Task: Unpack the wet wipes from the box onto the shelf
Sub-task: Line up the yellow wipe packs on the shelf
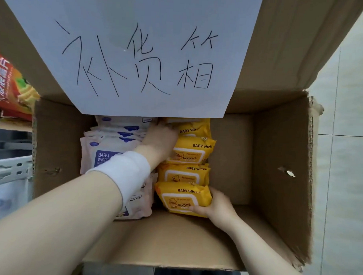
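Box (pixel 278 161) holds a row of yellow packs (pixel 189 153) beside pink packs (pixel 106 149). Right hand (pixel 217 206) grips the nearest pack (pixel 182 197). Left hand (pixel 160 136) rests at the row's far end; I cannot tell its grip.

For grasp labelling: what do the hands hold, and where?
Right hand: nearest yellow pack, near-right corner. Left hand: on a far yellow pack, grip unclear.

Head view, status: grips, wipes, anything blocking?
Right grip holds nearest yellow pack. Left grip on far end of yellow row, hold unclear. Row sits in box. Paper sign overhangs far end.
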### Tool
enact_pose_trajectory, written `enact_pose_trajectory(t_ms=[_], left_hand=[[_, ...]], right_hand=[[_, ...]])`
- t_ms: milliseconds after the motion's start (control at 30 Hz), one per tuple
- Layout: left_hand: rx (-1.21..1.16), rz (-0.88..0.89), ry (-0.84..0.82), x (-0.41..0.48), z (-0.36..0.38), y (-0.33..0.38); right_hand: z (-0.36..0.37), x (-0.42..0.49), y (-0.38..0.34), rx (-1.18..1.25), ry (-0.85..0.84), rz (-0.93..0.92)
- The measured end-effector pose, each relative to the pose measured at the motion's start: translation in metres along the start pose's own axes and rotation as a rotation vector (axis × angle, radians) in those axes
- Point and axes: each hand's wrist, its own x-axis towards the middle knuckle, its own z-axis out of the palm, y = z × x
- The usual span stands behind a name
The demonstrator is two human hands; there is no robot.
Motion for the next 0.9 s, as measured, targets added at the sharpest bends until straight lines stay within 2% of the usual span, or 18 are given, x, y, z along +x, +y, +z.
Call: enact_pose_trajectory(t_ms=[167, 233, 367, 533, 633, 900], left_hand=[[-0.419, -0.001, -0.006, -0.027, -0.016, 0.008], [-0.629, -0.026, 0.067, -0.047, -0.023, 0.006], [-1.028, -0.153, 0.318, -0.102, -0.044, -0.004], [-1.468, -0.249, 0.427, -0.201, -0.064, -0.011], [-1.562, -0.235, 0.592, -0.273, -0.073, -0.001], [-1.654, -0.411, 0.891, -0.495, -0.069, 0.016]], right_hand=[[-0.021, -0.036, 0.004, 0.043, 0.095, 0.006], [-0.035, -0.056, 0.004, 0.077, 0.136, 0.003], [-0.061, -0.107, 0.0, 0.177, 0.156, -0.035], [-0.072, -0.17, -0.007, 0.322, 0.145, -0.051], [-0.07, -0.209, -0.012, 0.339, 0.092, -0.105], [-0.048, -0.33, -0.033, 0.257, -0.074, -0.289]])
